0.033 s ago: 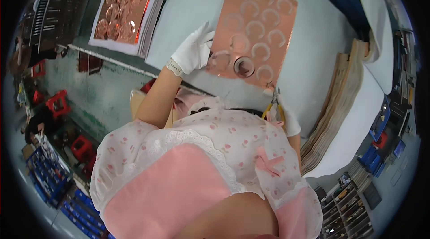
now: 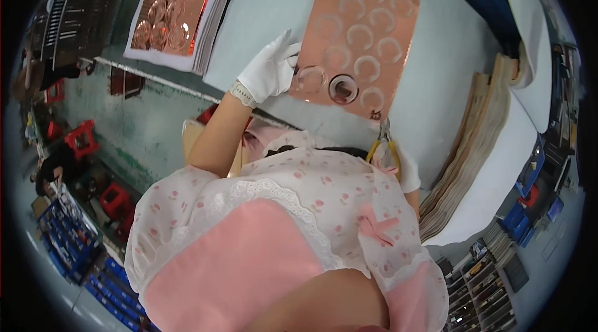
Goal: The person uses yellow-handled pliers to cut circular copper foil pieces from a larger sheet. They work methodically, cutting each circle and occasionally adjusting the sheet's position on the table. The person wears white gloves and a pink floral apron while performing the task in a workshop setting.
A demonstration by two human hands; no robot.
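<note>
Right hand [image 2: 408,173] grips one pair of yellow-handled pliers [image 2: 384,135]; left hand [image 2: 268,75] pinches one copper sheet [image 2: 359,39] by its left edge, ahead of the pliers. Farther left lies one shinier sheet [image 2: 174,8].

Head-worn fisheye; downward onto hands [image 2: 268,73]

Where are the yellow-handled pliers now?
Head view, right of centre: the pliers are in the gloved right hand, by the lower-right corner of the copper-coloured sheet.
</note>
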